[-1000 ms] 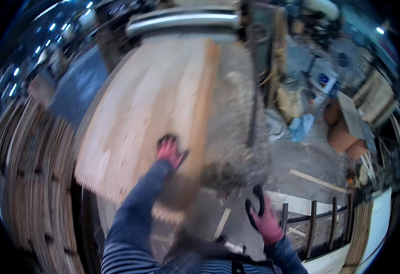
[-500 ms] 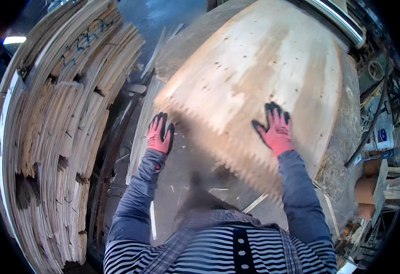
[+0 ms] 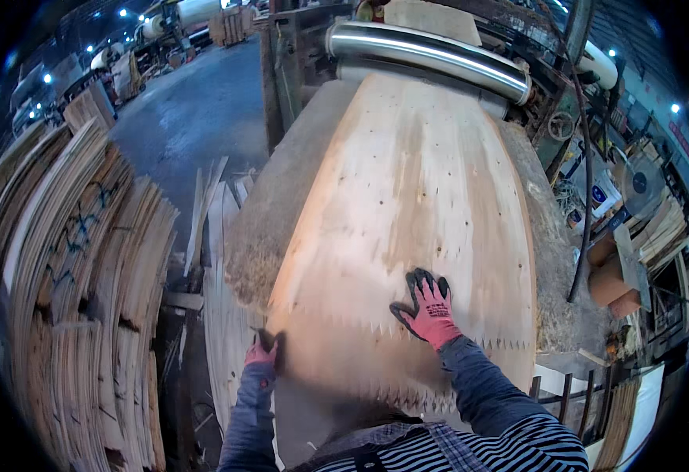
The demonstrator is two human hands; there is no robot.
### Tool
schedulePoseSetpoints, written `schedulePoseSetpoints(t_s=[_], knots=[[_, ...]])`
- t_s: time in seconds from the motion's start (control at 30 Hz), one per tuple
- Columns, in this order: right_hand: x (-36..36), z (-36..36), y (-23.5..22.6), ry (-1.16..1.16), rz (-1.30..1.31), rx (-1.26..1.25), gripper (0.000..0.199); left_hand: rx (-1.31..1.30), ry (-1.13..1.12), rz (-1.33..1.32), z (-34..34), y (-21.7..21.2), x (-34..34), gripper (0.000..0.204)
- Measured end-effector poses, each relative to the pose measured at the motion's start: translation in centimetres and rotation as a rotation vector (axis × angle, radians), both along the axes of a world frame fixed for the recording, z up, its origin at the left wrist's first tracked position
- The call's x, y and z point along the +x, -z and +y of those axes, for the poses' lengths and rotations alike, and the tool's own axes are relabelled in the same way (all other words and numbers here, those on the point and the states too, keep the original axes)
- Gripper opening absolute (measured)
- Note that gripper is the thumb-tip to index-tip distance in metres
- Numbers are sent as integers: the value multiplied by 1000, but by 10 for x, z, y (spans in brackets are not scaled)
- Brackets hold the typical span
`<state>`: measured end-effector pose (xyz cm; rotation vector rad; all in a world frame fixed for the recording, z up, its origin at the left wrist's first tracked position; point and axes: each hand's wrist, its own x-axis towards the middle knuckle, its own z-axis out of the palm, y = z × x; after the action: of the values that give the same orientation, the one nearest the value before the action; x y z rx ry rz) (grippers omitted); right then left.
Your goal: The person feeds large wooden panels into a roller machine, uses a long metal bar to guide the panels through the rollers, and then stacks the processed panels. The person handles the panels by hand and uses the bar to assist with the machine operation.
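A long pale veneer sheet (image 3: 407,197) with brown streaks and small knots lies on the worn table. Two toothed edges cross its near end, one above the other; I cannot tell whether a second sheet lies there. My right hand (image 3: 429,308), in a pink glove with black fingertips, rests flat on the wood with fingers spread. My left hand (image 3: 262,348), gloved alike, is at the sheet's near left edge. Its fingers are dark and smeared, so their grip cannot be made out.
A shiny metal roller (image 3: 431,59) spans the table's far end. Tall stacks of veneer (image 3: 85,315) stand on the left. A dark cable (image 3: 584,189) hangs at the right, near a brown cardboard box (image 3: 613,275). Loose strips (image 3: 217,275) lie left of the table (image 3: 270,204).
The view has lifted and now takes in the whole roller. The sheet's blurred near end lies straighter across the table. My left hand has gone from open beside the sheet to its edge.
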<state>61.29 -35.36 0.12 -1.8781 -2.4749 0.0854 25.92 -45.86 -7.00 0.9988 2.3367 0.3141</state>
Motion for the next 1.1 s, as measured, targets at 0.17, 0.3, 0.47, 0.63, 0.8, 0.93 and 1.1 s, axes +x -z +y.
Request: schedulePoseSetpoints(t_s=[0.17,0.3,0.47,0.63,0.8,0.93,1.1], knots=[[-1,78,6,114,88,6,71,100,173,-108,-9,-25,-40,57],[17,152,8,134,75,61,70,27,224,-101,-3,-59,-22,56],[38,250,10,177,7,53,68,128,280,54,-12,-18,-23,64],[30,314,-25,236,-151,421,69,158,220,-204,-1,-11,-36,67],[-45,181,-62,-128,45,292,73,421,-60,-651,3,-8,-51,33],[-36,10,-65,-224,92,78,74,588,140,-691,13,-76,-40,32],[-52,-123,-39,-210,101,-193,92,550,402,-627,14,-64,-31,39]])
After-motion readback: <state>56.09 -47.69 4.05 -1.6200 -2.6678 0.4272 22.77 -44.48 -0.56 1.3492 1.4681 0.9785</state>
